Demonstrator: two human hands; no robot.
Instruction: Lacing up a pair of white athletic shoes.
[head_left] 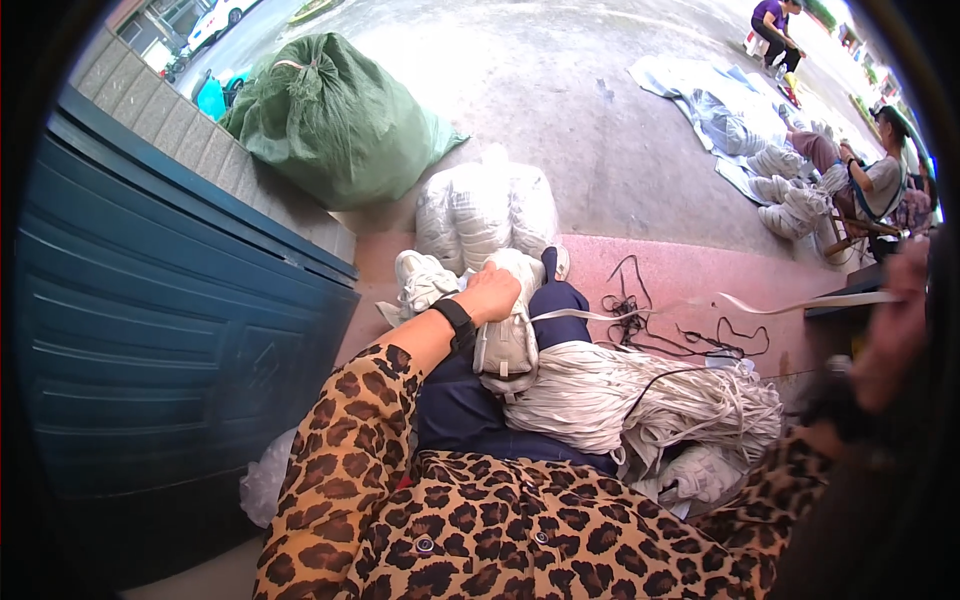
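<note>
Outdoors on pale concrete with a pink step, a green sack (335,115) lies at eleven o'clock and a blue door (150,330) at nine. On the lap rests a white shoe (507,335), steadied by the left hand (490,293), its fingers curled over the top. At three o'clock the right hand (893,330), blurred, grip unclear, pulls a white lace (800,301) taut from the shoe. White laces (640,400) lie bundled beside the thigh, within reach.
</note>
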